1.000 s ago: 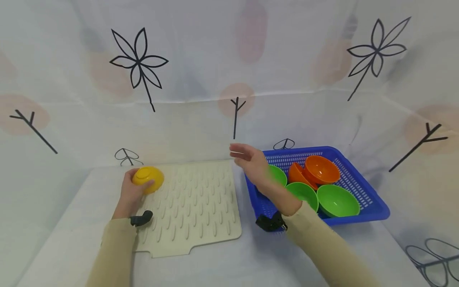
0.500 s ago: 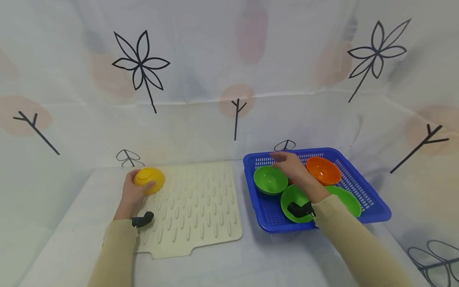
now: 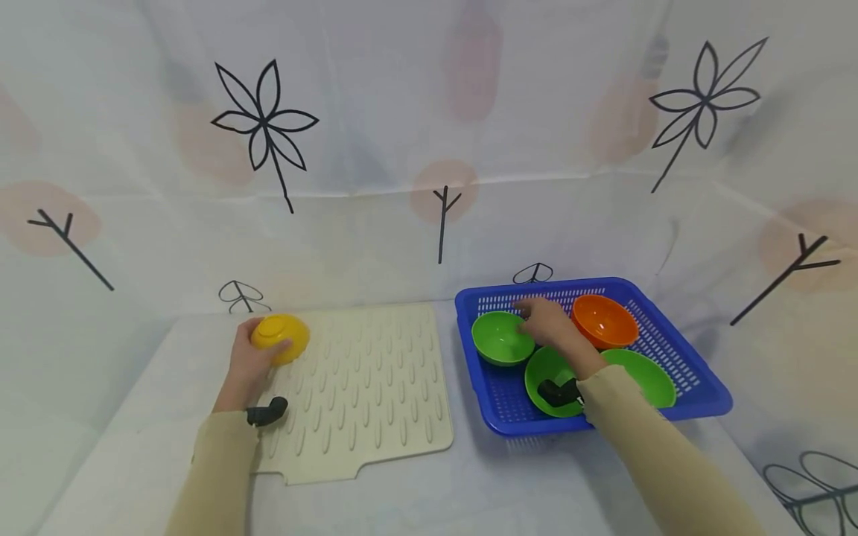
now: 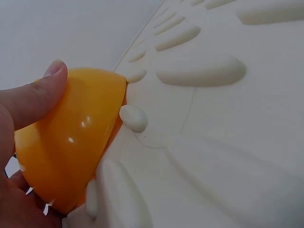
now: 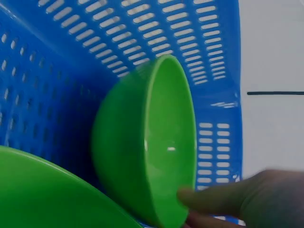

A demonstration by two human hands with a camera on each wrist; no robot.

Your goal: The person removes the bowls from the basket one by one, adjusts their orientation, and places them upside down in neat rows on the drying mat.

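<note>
On the left, my left hand (image 3: pixel 246 357) holds a yellow bowl (image 3: pixel 281 335), base up and tilted, at the far left corner of a cream ridged draining mat (image 3: pixel 362 387). In the left wrist view its thumb (image 4: pixel 52 85) lies on the outside of the yellow bowl (image 4: pixel 76 137), whose rim rests against the mat's raised nubs. On the right, my right hand (image 3: pixel 551 326) reaches into a blue basket (image 3: pixel 492 413) and pinches the rim of a green bowl (image 3: pixel 497 339). The right wrist view shows the thumb (image 5: pixel 190 197) inside that bowl's rim, other fingers partly hidden.
In the basket also sit an orange bowl (image 3: pixel 603 320), a front green bowl (image 3: pixel 546 372) and a right-hand green bowl (image 3: pixel 646 376), partly covered by my right arm. A white cloth with drawn flowers (image 3: pixel 369 246) hangs behind the table.
My right hand has moved from over the basket's left side across to the right, then down to the left green bowl's rim. That bowl has shifted slightly left. The left hand stays put.
</note>
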